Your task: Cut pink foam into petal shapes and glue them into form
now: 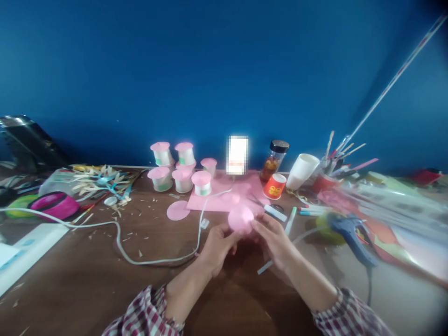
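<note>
Between my two hands is a pink round paper piece (240,218), slightly blurred, tilted up above the dark table. Pinching its lower left edge is my left hand (219,245), with thumb and fingers closed. My right hand (275,238) grips its right edge the same way. Anything beneath the piece is hidden. Just behind my hands a pink paper sheet (203,202) lies flat, and a loose pink paper disc (178,211) rests to its left. Several white paper cups topped with pink discs, one of them this cup (202,184), stand at the back left, some stacked.
A blue glue gun (357,240) lies at the right. A white cable (140,262) curves across the left side. Toward the back are a lit phone (237,155), a dark-capped jar (275,161), a red paper cup (275,186) and white cups (303,170). Wood slivers (101,179) litter the left.
</note>
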Demonstrator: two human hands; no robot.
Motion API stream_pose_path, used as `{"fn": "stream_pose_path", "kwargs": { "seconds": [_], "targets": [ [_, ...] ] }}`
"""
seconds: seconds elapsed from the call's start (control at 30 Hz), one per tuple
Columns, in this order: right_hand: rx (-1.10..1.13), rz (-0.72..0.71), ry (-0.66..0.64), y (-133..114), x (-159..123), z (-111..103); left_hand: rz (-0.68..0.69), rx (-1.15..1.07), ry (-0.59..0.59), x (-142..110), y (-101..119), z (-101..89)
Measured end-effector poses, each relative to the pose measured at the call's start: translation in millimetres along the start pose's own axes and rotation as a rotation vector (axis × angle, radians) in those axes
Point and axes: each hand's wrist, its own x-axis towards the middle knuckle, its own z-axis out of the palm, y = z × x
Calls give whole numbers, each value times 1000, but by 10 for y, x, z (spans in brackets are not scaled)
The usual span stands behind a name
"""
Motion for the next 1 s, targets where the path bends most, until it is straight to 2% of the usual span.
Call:
{"fn": "stream_pose_path", "kwargs": {
  "seconds": [0.1,0.17,0.27,0.37,0.47,0.63,0.8,0.9,1.0],
  "targets": [
    [-32,-12,7,-71,42,-3,-25,-25,-30,-10,-9,8],
    [-64,-23,69,-145,116,-5,-41,-38,-30,-9,-25,15],
    [-172,-64,175,-256,322,-25,-30,18,-40,-7,-56,34],
    [-241,-83,215,-318,595,-56,-19,110,-103,-34,-70,67],
    [-336,-76,215,-306,843,-63,-20,183,-134,-86,-67,97],
    [-498,-89,192,-168,1128,-43,54,263,-129,-117,-116,101],
    [-674,-230,231,-166,1249,-51,90,343,-139,-118,-166,99],
    [-757,-363,206,-250,1185,75,148,444,-196,-148,-163,89],
    [-806,-428,52,-248,1040,393,239,583,-302,-186,-151,65]
  ]
}}
